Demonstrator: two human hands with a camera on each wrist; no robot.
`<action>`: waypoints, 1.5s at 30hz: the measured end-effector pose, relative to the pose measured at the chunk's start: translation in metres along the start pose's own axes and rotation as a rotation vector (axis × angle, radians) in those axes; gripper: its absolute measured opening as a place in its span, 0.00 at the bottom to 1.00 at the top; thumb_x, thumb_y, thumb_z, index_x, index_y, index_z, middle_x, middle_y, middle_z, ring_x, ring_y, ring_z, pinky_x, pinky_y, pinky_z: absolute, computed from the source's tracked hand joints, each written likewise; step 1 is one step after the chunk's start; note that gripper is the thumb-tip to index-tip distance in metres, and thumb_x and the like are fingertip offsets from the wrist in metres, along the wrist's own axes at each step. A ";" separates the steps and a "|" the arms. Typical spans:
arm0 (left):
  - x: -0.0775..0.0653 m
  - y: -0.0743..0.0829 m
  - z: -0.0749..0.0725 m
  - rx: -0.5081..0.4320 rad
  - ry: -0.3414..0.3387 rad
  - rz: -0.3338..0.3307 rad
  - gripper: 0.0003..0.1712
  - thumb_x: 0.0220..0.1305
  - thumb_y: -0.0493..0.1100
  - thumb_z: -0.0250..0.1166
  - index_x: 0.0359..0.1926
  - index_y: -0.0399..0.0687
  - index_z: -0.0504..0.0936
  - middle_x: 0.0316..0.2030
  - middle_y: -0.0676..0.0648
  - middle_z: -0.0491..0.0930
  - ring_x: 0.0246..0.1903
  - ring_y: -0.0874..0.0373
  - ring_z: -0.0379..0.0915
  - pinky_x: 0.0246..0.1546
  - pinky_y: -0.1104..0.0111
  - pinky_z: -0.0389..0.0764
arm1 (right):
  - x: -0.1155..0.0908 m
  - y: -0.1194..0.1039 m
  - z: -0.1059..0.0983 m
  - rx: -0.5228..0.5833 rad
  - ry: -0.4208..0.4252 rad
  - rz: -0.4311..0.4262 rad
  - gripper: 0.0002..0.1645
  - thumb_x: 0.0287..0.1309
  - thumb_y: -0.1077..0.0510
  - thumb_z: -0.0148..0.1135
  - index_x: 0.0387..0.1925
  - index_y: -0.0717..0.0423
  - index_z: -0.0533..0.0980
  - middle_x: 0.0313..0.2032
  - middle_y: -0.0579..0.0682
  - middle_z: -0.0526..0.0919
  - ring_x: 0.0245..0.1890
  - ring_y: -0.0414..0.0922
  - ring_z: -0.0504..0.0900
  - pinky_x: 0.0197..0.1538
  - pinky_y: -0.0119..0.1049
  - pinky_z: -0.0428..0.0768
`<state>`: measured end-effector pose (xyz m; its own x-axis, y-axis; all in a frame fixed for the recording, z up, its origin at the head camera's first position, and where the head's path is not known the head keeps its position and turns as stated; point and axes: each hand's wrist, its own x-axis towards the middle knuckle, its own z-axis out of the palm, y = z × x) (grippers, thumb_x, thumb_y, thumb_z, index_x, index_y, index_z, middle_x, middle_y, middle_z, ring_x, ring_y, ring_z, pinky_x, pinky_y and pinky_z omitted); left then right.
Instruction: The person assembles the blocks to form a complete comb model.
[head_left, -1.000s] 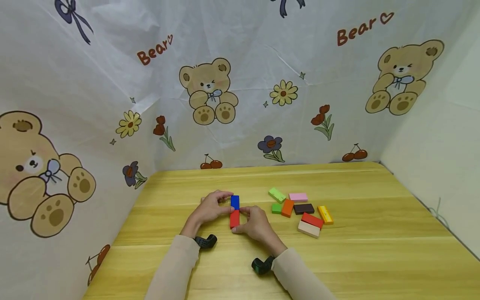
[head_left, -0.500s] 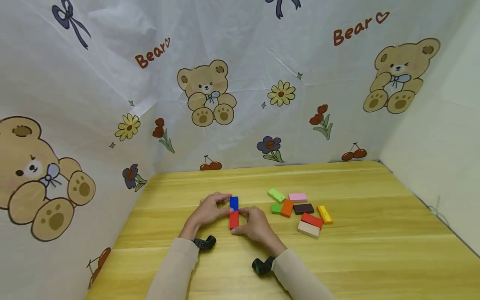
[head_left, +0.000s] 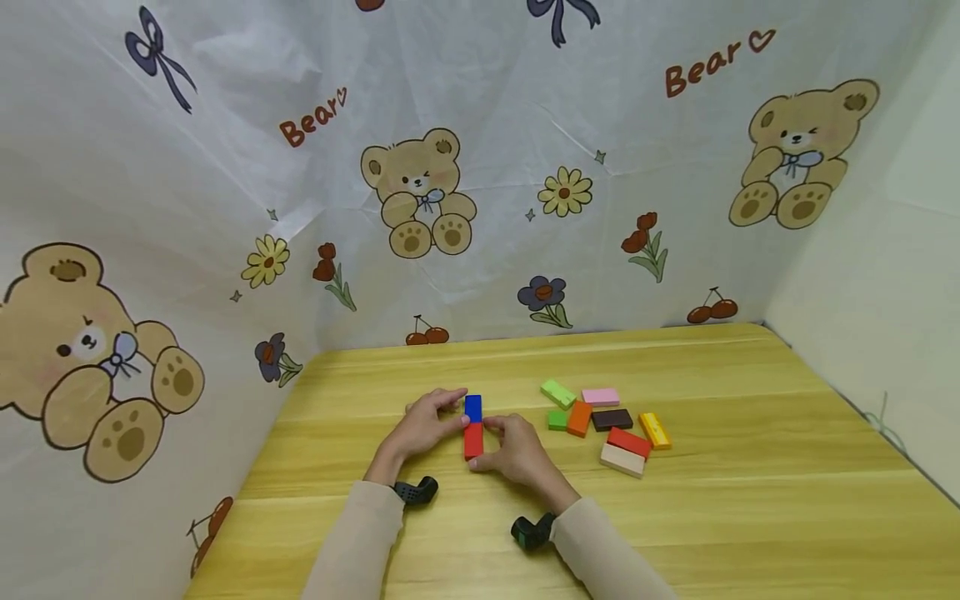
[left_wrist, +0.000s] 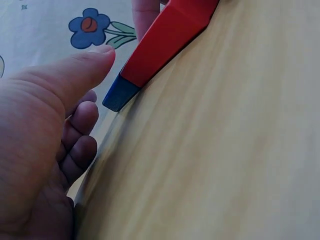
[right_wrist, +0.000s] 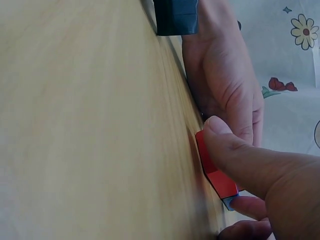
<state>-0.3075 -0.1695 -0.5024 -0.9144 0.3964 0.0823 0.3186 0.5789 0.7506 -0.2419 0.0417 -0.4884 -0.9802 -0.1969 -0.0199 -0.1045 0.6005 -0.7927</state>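
Note:
A blue block [head_left: 473,408] and a red block [head_left: 473,442] lie end to end on the table, the blue one farther away. My left hand [head_left: 422,427] holds the blue block, its thumb near the joint and its index finger at the far end. My right hand [head_left: 519,452] pinches the red block, thumb at the near end and index finger by the joint. The left wrist view shows the red block [left_wrist: 165,42] large beside my left thumb [left_wrist: 95,62]. From the right wrist, my right thumb [right_wrist: 250,160] covers part of the red block [right_wrist: 221,183].
Right of the hands lie several loose blocks: light green [head_left: 558,393], green [head_left: 557,420], orange [head_left: 579,418], pink [head_left: 601,397], dark brown [head_left: 612,419], yellow [head_left: 655,431], red [head_left: 628,442] and beige [head_left: 622,459]. A bear-printed cloth [head_left: 495,250] hangs behind the wooden table [head_left: 720,517].
The head view has shifted slightly. Both hands and the blue and red blocks keep nearly the same places on the table.

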 end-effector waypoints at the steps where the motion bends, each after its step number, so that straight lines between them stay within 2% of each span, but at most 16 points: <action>1: 0.000 0.000 0.001 -0.007 0.003 0.008 0.33 0.67 0.56 0.67 0.70 0.55 0.73 0.55 0.55 0.80 0.59 0.54 0.74 0.68 0.37 0.44 | 0.000 0.001 -0.001 0.000 -0.002 -0.004 0.48 0.40 0.47 0.84 0.64 0.57 0.76 0.42 0.54 0.77 0.39 0.47 0.71 0.41 0.38 0.72; 8: -0.002 0.001 0.011 -0.080 0.001 0.057 0.31 0.69 0.53 0.65 0.71 0.59 0.71 0.65 0.58 0.73 0.63 0.53 0.70 0.66 0.47 0.67 | -0.001 0.009 -0.006 0.026 0.000 -0.044 0.51 0.41 0.47 0.83 0.68 0.55 0.72 0.49 0.55 0.79 0.44 0.48 0.74 0.47 0.42 0.77; 11: -0.006 0.004 0.017 -0.067 0.000 0.078 0.32 0.70 0.54 0.64 0.72 0.64 0.70 0.71 0.62 0.67 0.62 0.54 0.70 0.67 0.45 0.65 | -0.001 0.011 -0.009 0.033 -0.006 -0.048 0.53 0.42 0.47 0.83 0.69 0.54 0.70 0.53 0.57 0.79 0.47 0.49 0.75 0.51 0.47 0.79; 15: -0.011 0.005 0.021 -0.048 0.005 0.095 0.32 0.70 0.57 0.62 0.73 0.65 0.69 0.75 0.60 0.61 0.62 0.53 0.70 0.64 0.43 0.66 | -0.002 0.014 -0.013 0.029 -0.011 -0.048 0.54 0.42 0.47 0.83 0.70 0.53 0.68 0.58 0.58 0.78 0.51 0.51 0.76 0.56 0.50 0.79; 17: -0.013 0.005 0.021 -0.058 0.004 0.099 0.32 0.70 0.59 0.61 0.72 0.64 0.69 0.76 0.58 0.60 0.63 0.52 0.69 0.63 0.45 0.69 | -0.003 0.015 -0.014 0.033 -0.019 -0.060 0.54 0.43 0.47 0.83 0.70 0.54 0.67 0.54 0.57 0.78 0.49 0.50 0.75 0.53 0.47 0.79; 19: -0.015 0.004 0.021 -0.062 0.001 0.099 0.32 0.70 0.60 0.60 0.72 0.64 0.70 0.77 0.57 0.59 0.61 0.53 0.69 0.61 0.49 0.72 | -0.004 0.016 -0.014 0.041 -0.026 -0.075 0.53 0.44 0.48 0.82 0.70 0.54 0.67 0.47 0.54 0.77 0.44 0.48 0.72 0.46 0.41 0.76; 23: -0.020 0.002 0.018 -0.048 0.000 0.097 0.31 0.70 0.62 0.59 0.71 0.65 0.71 0.77 0.57 0.59 0.59 0.57 0.68 0.57 0.57 0.74 | -0.007 0.018 -0.012 0.083 -0.026 -0.120 0.49 0.48 0.48 0.80 0.70 0.52 0.68 0.33 0.51 0.69 0.33 0.43 0.65 0.34 0.33 0.64; 27: -0.021 0.004 0.014 -0.044 0.015 0.109 0.32 0.68 0.62 0.62 0.70 0.64 0.72 0.76 0.58 0.61 0.58 0.56 0.69 0.55 0.56 0.75 | -0.010 0.018 -0.016 0.126 -0.007 -0.179 0.46 0.52 0.47 0.77 0.70 0.52 0.68 0.32 0.53 0.68 0.30 0.42 0.64 0.31 0.30 0.63; 29: -0.021 0.006 0.011 -0.037 0.019 0.113 0.33 0.67 0.63 0.62 0.70 0.63 0.73 0.76 0.59 0.60 0.63 0.53 0.68 0.62 0.49 0.72 | -0.011 0.018 -0.022 0.142 -0.001 -0.194 0.45 0.53 0.47 0.76 0.70 0.52 0.68 0.34 0.56 0.69 0.32 0.43 0.64 0.32 0.31 0.64; 32: -0.021 0.008 0.009 0.001 0.010 0.111 0.35 0.66 0.66 0.62 0.71 0.64 0.72 0.76 0.63 0.58 0.68 0.47 0.65 0.68 0.39 0.61 | -0.016 0.020 -0.033 0.131 0.013 -0.176 0.45 0.53 0.47 0.76 0.70 0.50 0.68 0.39 0.59 0.71 0.36 0.45 0.67 0.36 0.34 0.67; 34: -0.022 0.008 0.007 0.038 -0.001 0.109 0.37 0.64 0.67 0.62 0.71 0.65 0.71 0.76 0.66 0.56 0.69 0.46 0.66 0.69 0.37 0.59 | -0.021 0.022 -0.043 0.118 0.026 -0.157 0.44 0.53 0.48 0.77 0.69 0.47 0.68 0.46 0.59 0.73 0.42 0.48 0.70 0.43 0.37 0.72; 37: -0.025 0.008 0.005 0.092 -0.036 0.105 0.39 0.64 0.70 0.62 0.73 0.67 0.67 0.77 0.68 0.51 0.65 0.48 0.70 0.68 0.41 0.65 | -0.028 0.028 -0.060 0.079 0.058 -0.149 0.45 0.51 0.48 0.78 0.69 0.44 0.69 0.55 0.57 0.74 0.51 0.51 0.73 0.54 0.46 0.75; 38: -0.025 0.008 0.003 0.111 -0.051 0.108 0.40 0.64 0.70 0.61 0.74 0.67 0.66 0.77 0.68 0.50 0.67 0.48 0.68 0.67 0.42 0.67 | -0.030 0.030 -0.066 0.060 0.072 -0.155 0.46 0.50 0.47 0.78 0.70 0.43 0.69 0.58 0.56 0.74 0.53 0.51 0.73 0.57 0.47 0.75; 43: -0.032 0.012 -0.002 0.282 -0.136 0.159 0.44 0.64 0.72 0.58 0.76 0.67 0.60 0.79 0.63 0.46 0.75 0.42 0.53 0.71 0.42 0.60 | -0.036 0.048 -0.097 -0.054 0.149 -0.201 0.48 0.49 0.44 0.78 0.70 0.47 0.68 0.50 0.58 0.74 0.46 0.50 0.73 0.46 0.39 0.75; 45: -0.033 0.015 -0.003 0.359 -0.159 0.190 0.45 0.64 0.73 0.58 0.77 0.67 0.59 0.80 0.61 0.46 0.75 0.43 0.53 0.71 0.43 0.61 | -0.038 0.056 -0.109 -0.084 0.173 -0.195 0.49 0.48 0.44 0.79 0.70 0.49 0.68 0.45 0.61 0.73 0.41 0.52 0.71 0.40 0.37 0.71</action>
<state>-0.2737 -0.1758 -0.4924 -0.7899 0.6087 0.0740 0.5701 0.6846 0.4542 -0.2284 0.1675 -0.4662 -0.9535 -0.1842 0.2385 -0.3008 0.6277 -0.7180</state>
